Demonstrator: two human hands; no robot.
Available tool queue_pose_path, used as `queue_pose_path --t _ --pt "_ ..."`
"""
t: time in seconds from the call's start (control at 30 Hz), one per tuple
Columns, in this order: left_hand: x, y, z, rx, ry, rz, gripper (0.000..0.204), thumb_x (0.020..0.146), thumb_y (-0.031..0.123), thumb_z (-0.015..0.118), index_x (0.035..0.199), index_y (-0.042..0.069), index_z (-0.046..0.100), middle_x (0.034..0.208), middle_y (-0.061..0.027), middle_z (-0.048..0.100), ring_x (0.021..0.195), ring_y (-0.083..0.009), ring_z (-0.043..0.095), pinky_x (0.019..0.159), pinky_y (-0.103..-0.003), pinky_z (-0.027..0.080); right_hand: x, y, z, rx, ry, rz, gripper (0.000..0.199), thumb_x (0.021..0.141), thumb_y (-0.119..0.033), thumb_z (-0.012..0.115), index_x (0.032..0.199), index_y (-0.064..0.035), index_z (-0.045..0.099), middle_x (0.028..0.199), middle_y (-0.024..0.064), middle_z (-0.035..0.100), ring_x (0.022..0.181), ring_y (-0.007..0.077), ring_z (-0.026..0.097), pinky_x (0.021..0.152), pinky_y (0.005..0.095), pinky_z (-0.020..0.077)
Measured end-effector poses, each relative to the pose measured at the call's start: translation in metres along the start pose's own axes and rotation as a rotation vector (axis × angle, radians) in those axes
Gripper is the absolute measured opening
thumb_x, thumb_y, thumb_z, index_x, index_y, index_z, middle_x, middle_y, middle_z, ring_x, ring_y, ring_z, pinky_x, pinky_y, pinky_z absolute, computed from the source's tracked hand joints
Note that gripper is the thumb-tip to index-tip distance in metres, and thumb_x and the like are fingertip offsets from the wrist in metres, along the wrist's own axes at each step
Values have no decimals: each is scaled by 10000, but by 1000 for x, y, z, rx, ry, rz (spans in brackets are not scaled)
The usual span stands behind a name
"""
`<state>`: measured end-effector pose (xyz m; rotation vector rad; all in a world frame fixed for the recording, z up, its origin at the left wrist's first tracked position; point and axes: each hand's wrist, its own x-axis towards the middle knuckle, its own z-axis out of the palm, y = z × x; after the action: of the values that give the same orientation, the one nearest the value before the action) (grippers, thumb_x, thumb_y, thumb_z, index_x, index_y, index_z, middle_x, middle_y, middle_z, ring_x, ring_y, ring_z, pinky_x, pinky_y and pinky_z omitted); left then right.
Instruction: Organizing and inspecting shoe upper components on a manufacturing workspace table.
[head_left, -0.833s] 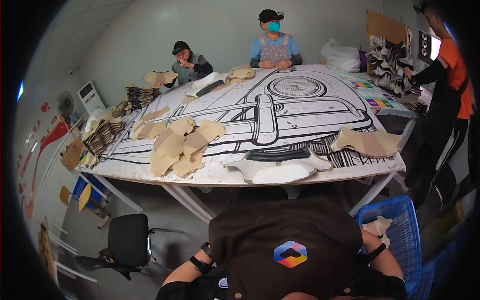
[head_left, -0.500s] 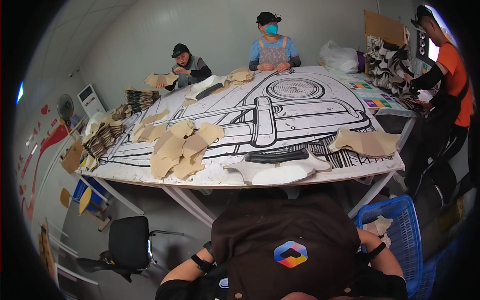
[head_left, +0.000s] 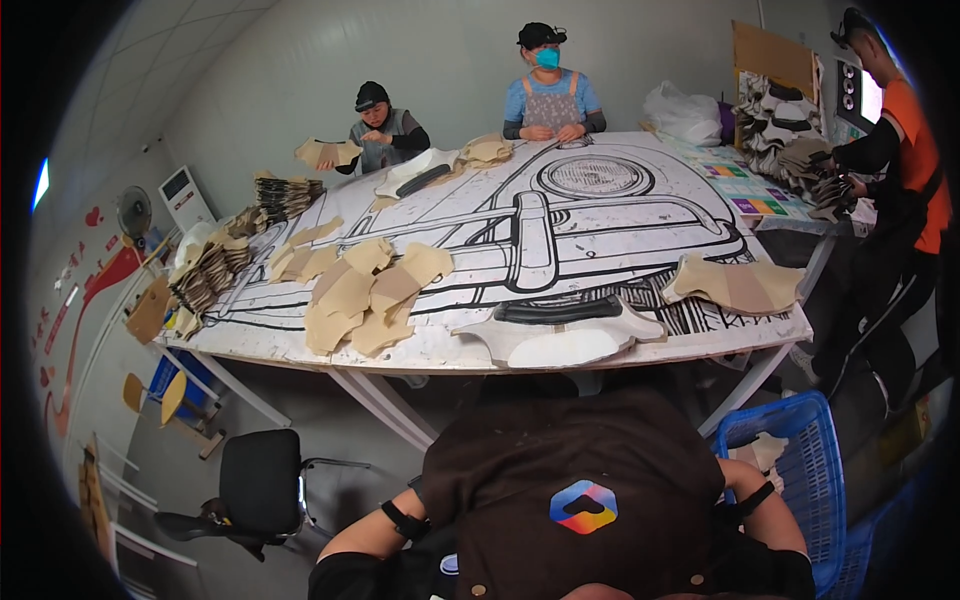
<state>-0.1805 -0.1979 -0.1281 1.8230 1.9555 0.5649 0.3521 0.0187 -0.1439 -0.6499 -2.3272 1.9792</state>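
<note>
Neither of my hands shows. My left forearm (head_left: 372, 530) and right forearm (head_left: 768, 512), each with a black strap, run in behind my brown apron (head_left: 570, 440), which hides whatever my hands hold or touch. Straight ahead, at the table's near edge, lies a white shaped piece (head_left: 575, 347) with a curved black padded part (head_left: 560, 310) along its far side. To its right is a tan winged fabric piece (head_left: 735, 285) with a browner middle band. Left of the white piece, several similar tan pieces (head_left: 345, 290) overlap in a loose pile.
The table (head_left: 460, 362) has a black line drawing on its top. Stacked pieces (head_left: 205, 265) line its left end. Two people work at the far side; one in orange (head_left: 908, 170) handles dark pieces at the right. A blue basket (head_left: 822, 470) and a black chair (head_left: 258, 480) flank me.
At the right, the person in orange has shifted their arms and now handles a brownish piece at the stack. The far-left person's head has risen slightly. My arms look almost still.
</note>
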Motion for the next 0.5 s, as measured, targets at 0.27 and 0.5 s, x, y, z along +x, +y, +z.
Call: queue_pose_path --t 0.27,0.5 --pt "10 1 -14 81 -83 -28 377 842 356 543 1081 74 618 973 -199 638 909 -358 606 780 -414 473 -6 12 -22 13 -129 97 468 705 -117 755 1128 4 598 1176 99 586 1041 162 542 880 310 448" --pt "13 1 -27 150 -153 -55 369 845 347 544 1082 74 618 977 -197 638 913 -353 606 781 -410 473 -14 84 -26 86 -262 57 481 666 -112 771 1103 7 607 1144 67 605 997 132 541 818 295 465"
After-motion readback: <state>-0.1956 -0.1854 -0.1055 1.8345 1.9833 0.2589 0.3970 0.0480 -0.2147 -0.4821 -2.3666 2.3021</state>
